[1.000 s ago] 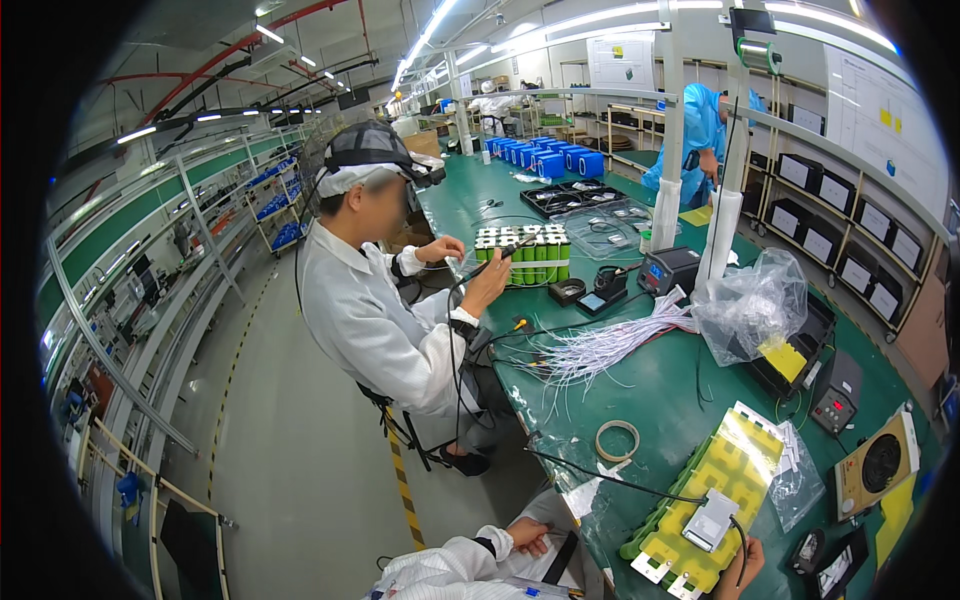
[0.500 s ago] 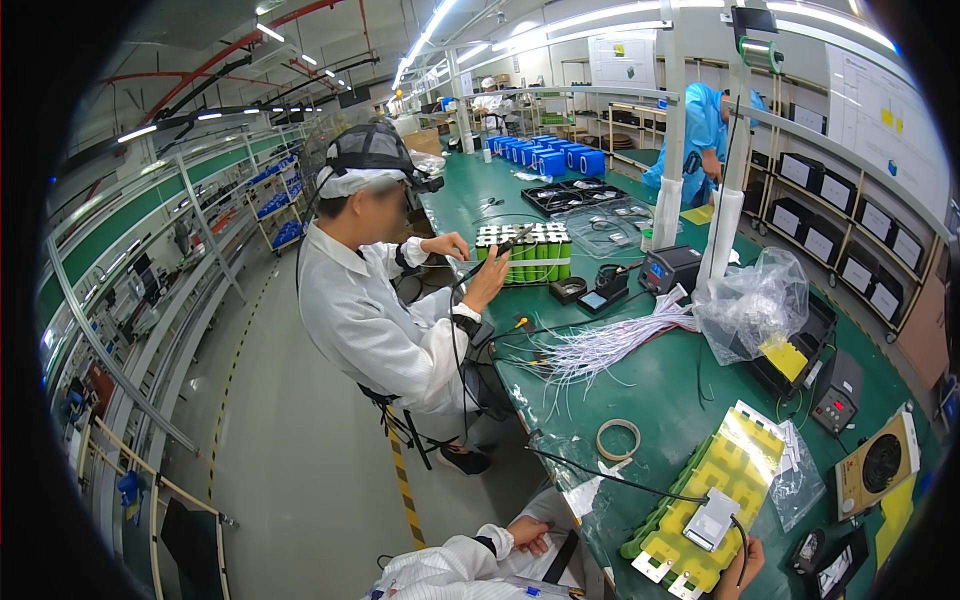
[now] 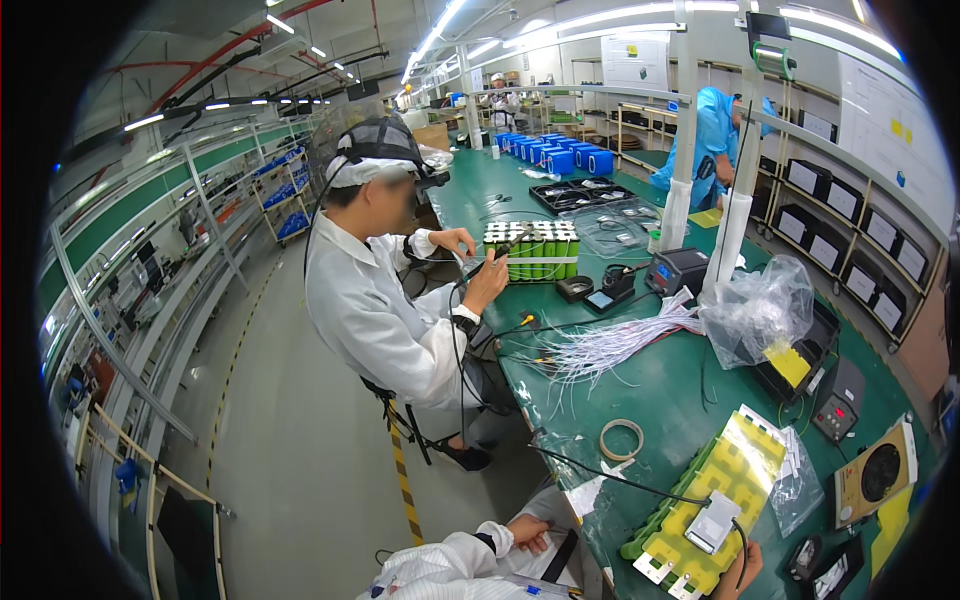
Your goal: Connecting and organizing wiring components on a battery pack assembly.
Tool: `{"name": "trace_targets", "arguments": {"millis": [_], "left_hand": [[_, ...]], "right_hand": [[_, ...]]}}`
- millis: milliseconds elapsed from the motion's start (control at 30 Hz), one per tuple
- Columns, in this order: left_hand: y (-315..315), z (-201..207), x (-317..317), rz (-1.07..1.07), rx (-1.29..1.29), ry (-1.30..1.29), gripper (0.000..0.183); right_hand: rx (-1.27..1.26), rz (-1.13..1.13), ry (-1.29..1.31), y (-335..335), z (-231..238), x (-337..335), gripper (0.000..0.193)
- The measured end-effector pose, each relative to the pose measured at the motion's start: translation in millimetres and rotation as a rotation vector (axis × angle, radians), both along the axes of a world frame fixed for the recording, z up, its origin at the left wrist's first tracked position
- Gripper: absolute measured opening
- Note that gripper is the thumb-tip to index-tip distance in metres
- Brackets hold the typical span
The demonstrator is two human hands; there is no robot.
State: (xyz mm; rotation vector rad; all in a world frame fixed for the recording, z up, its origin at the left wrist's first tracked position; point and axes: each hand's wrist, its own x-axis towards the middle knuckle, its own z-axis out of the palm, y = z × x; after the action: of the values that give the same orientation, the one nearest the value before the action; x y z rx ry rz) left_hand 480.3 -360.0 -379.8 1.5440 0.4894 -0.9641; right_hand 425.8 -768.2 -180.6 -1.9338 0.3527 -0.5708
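At the near right of the bench lies a tilted battery pack [image 3: 725, 470] with a yellow-green cover. A silver-grey circuit module [image 3: 713, 522] sits on top of it, with black cables leading out. My right hand [image 3: 738, 573] grips the pack's near right edge beside the black cable; part of it is out of the picture. Down in my lap, my left hand [image 3: 529, 533] rests with loosely bent fingers and holds nothing. Bare metal tabs [image 3: 668, 578] stick out at the pack's near end.
A seated co-worker [image 3: 380, 300] holds a pen-shaped tool at a green-celled battery pack [image 3: 540, 252]. On the bench are a tape roll [image 3: 621, 440], white wires [image 3: 610, 345], a plastic bag [image 3: 760, 315], a soldering station [image 3: 673, 270] and a small fan [image 3: 880, 470].
The view has shifted slightly, moving the far scene a little to the right. The co-worker's tool has tipped and moved slightly at the green-celled pack. My hands stay where they were.
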Motion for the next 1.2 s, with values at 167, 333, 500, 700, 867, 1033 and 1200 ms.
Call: {"name": "trace_targets", "arguments": {"millis": [167,333,500,700,867,1033,1200], "left_hand": [[1,3,1,-0.005,-0.005,0.0,0.041],[2,-2,2,0.002,-0.021,-0.005,0.039],[2,-1,1,-0.002,-0.007,-0.031,0.039],[1,2,1,-0.001,0.001,-0.029,0.041],[0,-1,2,-0.008,0.007,-0.037,0.042],[0,0,2,-0.006,0.005,-0.019,0.042],[2,-3,2,-0.015,-0.011,-0.003,0.04]], "right_hand": [[-0.011,0.03,0.014,-1,0,-1,0.024],[-0.001,0.088,-0.047,-1,-1,-1,0.024],[0.018,0.064,-0.019,-6,-9,-2,0.025],[0.038,0.051,-0.02,-6,-8,-3,0.024],[0.054,0.048,-0.003,-4,-6,-2,0.025],[0.066,0.039,-0.023,0,-2,-3,0.025],[0.02,0.07,-0.026,-2,-3,-3,0.025]]}}
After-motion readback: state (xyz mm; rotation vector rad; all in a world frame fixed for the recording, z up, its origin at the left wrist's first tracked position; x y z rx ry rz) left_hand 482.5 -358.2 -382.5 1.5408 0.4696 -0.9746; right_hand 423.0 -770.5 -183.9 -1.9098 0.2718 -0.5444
